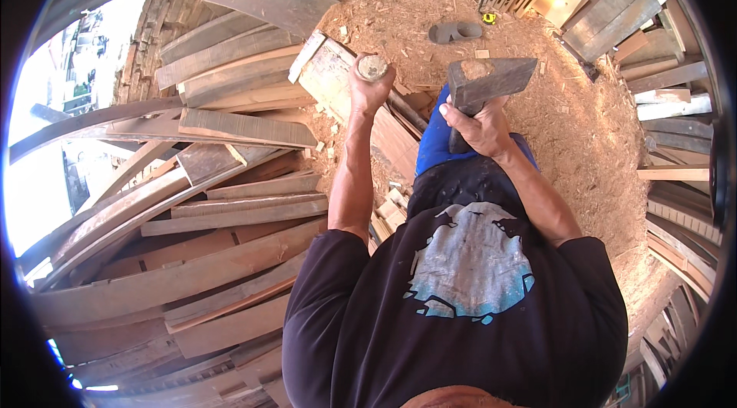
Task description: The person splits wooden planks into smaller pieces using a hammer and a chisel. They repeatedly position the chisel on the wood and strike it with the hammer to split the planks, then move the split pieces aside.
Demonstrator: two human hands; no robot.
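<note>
At nine o'clock we see stacked planks [230, 212] fanning out over the ground. Toward twelve, our left hand [367, 89] is clenched around the round top of a chisel [373, 66], holding it upright on a board [345, 82], likely to steady it for a blow. At one o'clock our right hand [480, 128] grasps a wooden mallet [491, 78], its head raised just right of the chisel. Sawdust [583, 124] covers the ground at two o'clock. The chisel's blade is hidden below our fist, and our shirt [461, 308] hides our legs.

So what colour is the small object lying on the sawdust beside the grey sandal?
Yellow tape measure, head view.
</note>
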